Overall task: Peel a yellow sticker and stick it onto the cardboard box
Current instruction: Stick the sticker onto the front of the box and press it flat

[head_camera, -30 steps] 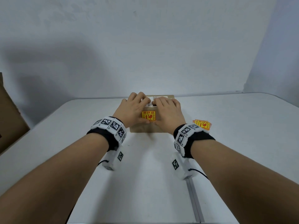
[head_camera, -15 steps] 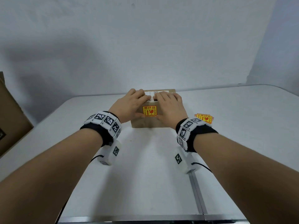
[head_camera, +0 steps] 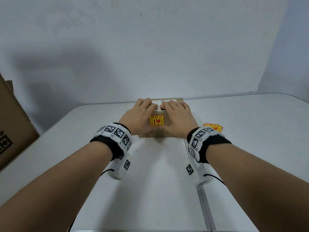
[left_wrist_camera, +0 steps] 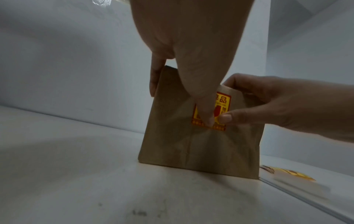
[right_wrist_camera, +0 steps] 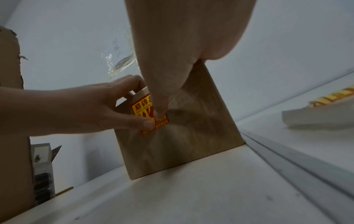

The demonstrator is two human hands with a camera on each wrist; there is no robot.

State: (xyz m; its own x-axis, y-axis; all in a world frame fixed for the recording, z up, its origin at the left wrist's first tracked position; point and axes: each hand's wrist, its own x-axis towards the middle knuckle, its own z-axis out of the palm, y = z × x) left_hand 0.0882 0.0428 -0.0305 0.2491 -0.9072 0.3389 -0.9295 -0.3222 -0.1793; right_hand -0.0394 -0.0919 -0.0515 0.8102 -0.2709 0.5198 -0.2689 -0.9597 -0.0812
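Observation:
A small brown cardboard box (head_camera: 167, 133) stands mid-table, and a yellow-and-red sticker (head_camera: 156, 120) is on its near face. My left hand (head_camera: 143, 113) and right hand (head_camera: 175, 113) flank the sticker, fingers draped over the box's top edge. In the left wrist view my left thumb (left_wrist_camera: 205, 109) presses the sticker (left_wrist_camera: 223, 100) near its lower edge, tip to tip with the right hand's thumb (left_wrist_camera: 226, 118). The right wrist view shows the same from the other side: both thumbs on the sticker (right_wrist_camera: 139, 107), fingers hooked over the box (right_wrist_camera: 191, 136).
A stack of yellow stickers (head_camera: 214, 128) lies on the white table (head_camera: 150, 190), right of the box. A large cardboard carton (head_camera: 13, 123) stands at the left edge. A metal seam (head_camera: 204, 206) runs along the table on the right. A wall rises close behind the box.
Both hands stay on the box with thumbs at the sticker. The head view has shifted a little, so the box sits slightly higher in frame.

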